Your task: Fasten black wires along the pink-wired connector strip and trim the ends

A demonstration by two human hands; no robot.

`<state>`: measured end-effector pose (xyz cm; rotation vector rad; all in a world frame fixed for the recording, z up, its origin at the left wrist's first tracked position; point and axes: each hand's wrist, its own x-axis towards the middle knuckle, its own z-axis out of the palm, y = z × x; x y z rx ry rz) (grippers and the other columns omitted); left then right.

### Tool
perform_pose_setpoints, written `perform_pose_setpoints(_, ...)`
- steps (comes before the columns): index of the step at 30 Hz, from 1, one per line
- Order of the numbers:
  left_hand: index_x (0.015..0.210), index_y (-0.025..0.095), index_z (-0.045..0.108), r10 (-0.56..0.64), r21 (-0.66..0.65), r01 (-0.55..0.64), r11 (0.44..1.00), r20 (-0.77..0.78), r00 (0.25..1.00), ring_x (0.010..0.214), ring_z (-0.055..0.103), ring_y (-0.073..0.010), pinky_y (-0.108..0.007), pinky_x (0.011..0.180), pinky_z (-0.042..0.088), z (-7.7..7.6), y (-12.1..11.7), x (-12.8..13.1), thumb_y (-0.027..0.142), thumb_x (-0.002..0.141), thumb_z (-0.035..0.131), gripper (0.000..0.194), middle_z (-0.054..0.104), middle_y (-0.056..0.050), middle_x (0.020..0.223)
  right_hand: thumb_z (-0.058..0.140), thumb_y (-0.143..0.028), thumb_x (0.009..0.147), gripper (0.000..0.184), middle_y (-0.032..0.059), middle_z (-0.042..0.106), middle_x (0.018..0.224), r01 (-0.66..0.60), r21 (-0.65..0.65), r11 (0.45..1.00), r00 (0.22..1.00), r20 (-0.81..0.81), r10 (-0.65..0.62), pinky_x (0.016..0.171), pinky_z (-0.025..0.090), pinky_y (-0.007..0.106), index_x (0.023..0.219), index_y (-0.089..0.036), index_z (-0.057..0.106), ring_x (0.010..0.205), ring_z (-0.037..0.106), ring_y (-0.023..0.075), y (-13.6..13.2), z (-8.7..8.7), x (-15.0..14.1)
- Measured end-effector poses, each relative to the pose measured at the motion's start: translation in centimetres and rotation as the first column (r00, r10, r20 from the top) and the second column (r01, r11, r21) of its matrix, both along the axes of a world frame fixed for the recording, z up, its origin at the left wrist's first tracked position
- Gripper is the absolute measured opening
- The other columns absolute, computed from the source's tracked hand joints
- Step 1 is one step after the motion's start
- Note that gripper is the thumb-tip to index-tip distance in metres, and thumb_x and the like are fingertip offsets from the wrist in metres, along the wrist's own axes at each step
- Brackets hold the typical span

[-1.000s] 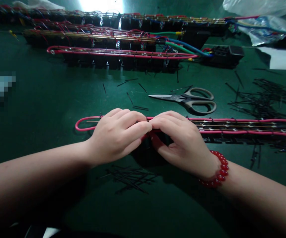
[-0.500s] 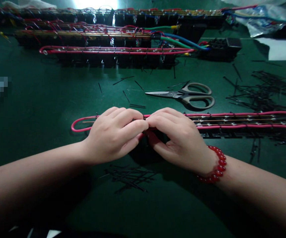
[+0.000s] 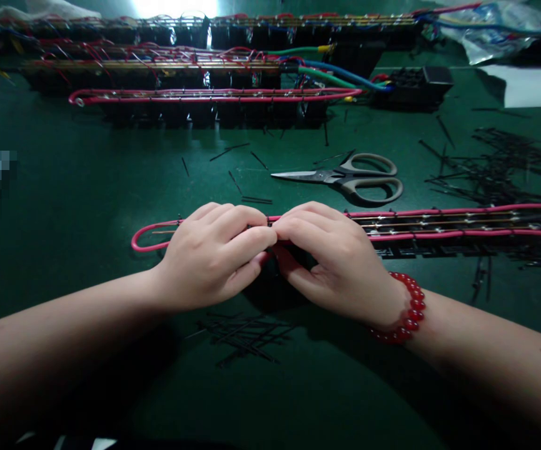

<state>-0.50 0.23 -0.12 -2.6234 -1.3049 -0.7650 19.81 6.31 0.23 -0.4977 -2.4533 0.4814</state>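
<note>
A long black assembly with brass-coloured strips (image 3: 404, 225) is edged by a red cable (image 3: 140, 240) that loops round its left end. Small black cable ties bind the cable along both sides. Across the assembly's left part lie my left hand (image 3: 217, 250) and my right hand (image 3: 333, 256), fingertips meeting over the cable. Both hands are closed, thumbs and fingers pinched together. A small black bit, perhaps a cable tie's end, shows at the fingertips; whatever they pinch is mostly hidden. My right wrist wears a red bead bracelet (image 3: 413, 309).
Scissors (image 3: 336, 178) lie behind the hands, points to the left. Loose black cable ties (image 3: 249, 337) lie in front, with a larger heap (image 3: 505, 165) at right. More wired assemblies (image 3: 195, 97) stand at the back. White paper (image 3: 537, 85) lies at the far right.
The whole view has shifted slightly. Both hands stay at the same spot on the red cable, with their fingers still pinched together.
</note>
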Motion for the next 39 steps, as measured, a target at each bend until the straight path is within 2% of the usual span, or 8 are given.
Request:
perform_pose_setpoints(5,0.104,0.021,0.055,0.003,-0.008,-0.003,1.000,0.004,1.000,0.088,0.063,-0.0204,-0.035,0.075,0.046,0.04,0.00,0.03,0.020,0.092,0.057,0.013,0.067,-0.006,0.105,0.055,-0.010,0.085,0.013,0.0102,0.072,0.096,-0.008,0.002,1.000,1.000,-0.004,0.008,0.082,0.052,0.038,0.093,-0.014,0.064,0.089,0.063,0.0228,-0.02,0.02,0.00)
perform_pose_setpoints(11,0.104,0.021,0.056,0.002,-0.014,-0.002,1.000,0.011,1.000,0.088,0.063,-0.0198,-0.034,0.076,0.046,0.05,-0.01,0.00,0.020,0.091,0.057,0.013,0.067,-0.006,0.105,0.054,-0.011,0.085,0.013,0.0080,0.072,0.096,0.000,-0.003,1.000,1.000,0.003,0.000,0.083,0.051,0.037,0.093,-0.018,0.062,0.091,0.064,0.0222,-0.07,0.01,0.03)
perform_pose_setpoints(22,0.106,0.020,0.054,-0.007,-0.006,0.007,1.000,-0.002,1.000,0.087,0.062,-0.0211,-0.036,0.074,0.046,-0.02,0.03,0.01,0.020,0.093,0.057,0.013,0.066,-0.006,0.105,0.056,-0.009,0.084,0.014,0.0101,0.072,0.094,-0.015,0.012,1.000,0.999,-0.030,0.016,0.079,0.052,0.037,0.093,-0.011,0.066,0.087,0.063,0.0226,0.10,-0.19,-0.11)
perform_pose_setpoints(34,0.101,0.019,0.057,-0.046,-0.015,0.048,0.999,0.123,0.991,0.083,0.061,-0.0184,-0.034,0.073,0.046,-0.04,-0.02,-0.18,0.011,0.091,0.058,0.013,0.068,-0.005,0.099,0.060,-0.008,0.083,0.013,0.0105,0.072,0.094,-0.021,0.023,1.000,0.999,-0.037,0.022,0.079,0.052,0.037,0.093,-0.008,0.069,0.088,0.064,0.0233,0.22,-0.35,-0.10)
perform_pose_setpoints(39,0.099,0.018,0.059,-0.028,-0.023,0.032,0.999,0.173,0.985,0.082,0.062,-0.0171,-0.032,0.072,0.046,0.01,-0.08,-0.06,0.010,0.090,0.059,0.012,0.069,-0.005,0.097,0.060,-0.009,0.085,0.011,0.0105,0.072,0.093,-0.002,0.035,0.999,0.999,-0.040,0.003,0.076,0.052,0.037,0.092,-0.009,0.069,0.086,0.063,0.0230,0.12,-0.54,-0.09)
